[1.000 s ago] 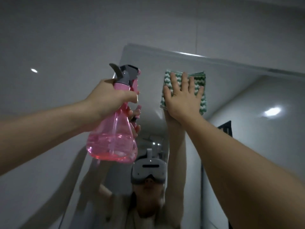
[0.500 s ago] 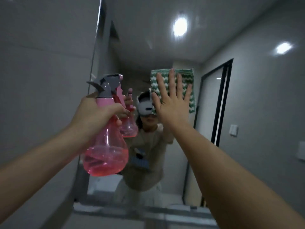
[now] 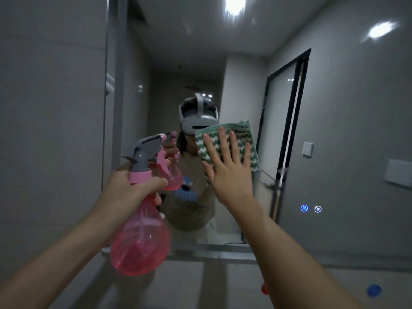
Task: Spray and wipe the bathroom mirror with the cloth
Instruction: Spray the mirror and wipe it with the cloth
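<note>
1. The right hand [image 3: 229,175] lies flat, fingers straight and spread, pressing a green-and-white zigzag cloth [image 3: 229,139] against the bathroom mirror [image 3: 334,130], about mid-height on the glass.
2. The left hand [image 3: 127,192] grips the neck of a pink translucent spray bottle [image 3: 140,241], fingers curled round it just below the grey trigger head [image 3: 145,152]; the nozzle points toward the mirror and the bottle stands upright, just left of the cloth.
3. No brand or label can be read on the bottle or the cloth.
4. Two small lit round icons [image 3: 311,208] glow low on the right of the mirror; they carry symbols, no letters.
5. The glass reflects a black-framed door [image 3: 298,112] and ceiling lights [image 3: 233,5].
</note>
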Available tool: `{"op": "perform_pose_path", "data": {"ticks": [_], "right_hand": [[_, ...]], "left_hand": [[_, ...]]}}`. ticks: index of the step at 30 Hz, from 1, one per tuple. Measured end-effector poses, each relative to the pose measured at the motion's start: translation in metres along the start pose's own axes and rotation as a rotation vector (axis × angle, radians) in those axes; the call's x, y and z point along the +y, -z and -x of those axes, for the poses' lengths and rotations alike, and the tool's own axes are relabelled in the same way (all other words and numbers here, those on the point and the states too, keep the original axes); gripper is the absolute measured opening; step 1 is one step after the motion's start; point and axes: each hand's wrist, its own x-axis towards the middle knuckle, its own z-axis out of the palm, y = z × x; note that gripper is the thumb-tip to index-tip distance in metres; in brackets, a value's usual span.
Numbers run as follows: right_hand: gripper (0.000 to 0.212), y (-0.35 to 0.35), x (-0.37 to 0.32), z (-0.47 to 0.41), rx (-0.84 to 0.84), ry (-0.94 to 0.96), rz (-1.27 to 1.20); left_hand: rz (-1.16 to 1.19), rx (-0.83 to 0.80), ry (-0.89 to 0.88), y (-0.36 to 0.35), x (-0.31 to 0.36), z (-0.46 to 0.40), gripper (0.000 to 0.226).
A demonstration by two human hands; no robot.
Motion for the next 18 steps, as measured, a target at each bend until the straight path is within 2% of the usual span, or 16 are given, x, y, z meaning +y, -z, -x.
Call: {"op": "perform_pose_path", "data": {"ticks": [6, 9, 18], "right_hand": [[0.059, -0.022, 0.013, 0.084, -0.02, -0.043, -0.016], [0.057, -0.032, 0.015, 0.118, -0.023, -0.081, -0.001], [0.058, -0.039, 0.019, 0.125, -0.032, -0.086, -0.041]], "left_hand": [[-0.094, -0.066, -0.051, -0.012, -0.002, 0.017, 0.021], [-0.063, -0.102, -0.069, -0.028, 0.006, 0.014, 0.021], [0.008, -0.129, -0.098, -0.075, 0.006, 0.016, 0.025]]}}
